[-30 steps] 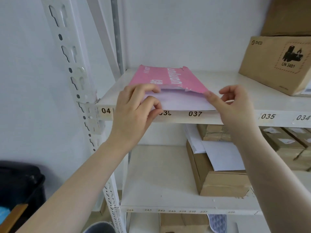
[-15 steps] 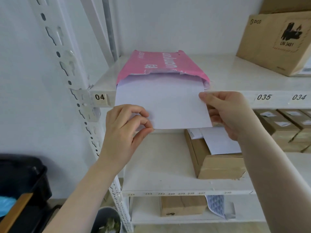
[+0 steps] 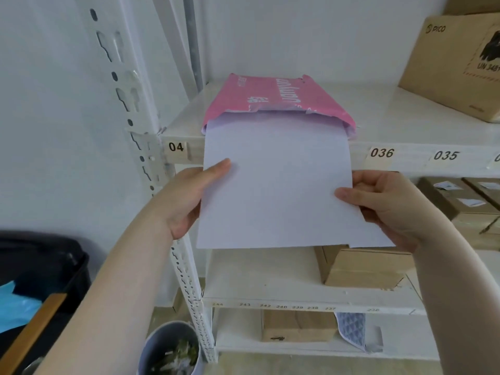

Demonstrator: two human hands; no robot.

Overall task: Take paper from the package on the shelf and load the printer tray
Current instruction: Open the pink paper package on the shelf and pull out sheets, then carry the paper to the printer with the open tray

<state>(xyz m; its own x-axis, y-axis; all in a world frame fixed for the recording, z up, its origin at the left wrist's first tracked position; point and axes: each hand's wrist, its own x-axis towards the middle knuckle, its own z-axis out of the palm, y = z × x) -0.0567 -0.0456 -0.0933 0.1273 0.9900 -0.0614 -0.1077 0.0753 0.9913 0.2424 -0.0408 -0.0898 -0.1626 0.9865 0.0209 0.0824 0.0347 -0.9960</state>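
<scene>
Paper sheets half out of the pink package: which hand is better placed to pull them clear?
Probably neither alone. Left hand and right hand each pinch a side edge of the paper; its top remains inside the pink package.

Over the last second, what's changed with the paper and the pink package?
The white paper stack slid most of the way out of the torn pink paper package, toward the person. Both hands, left and right, went from its front corners to gripping its sides. The package stayed on the white metal shelf.
</scene>
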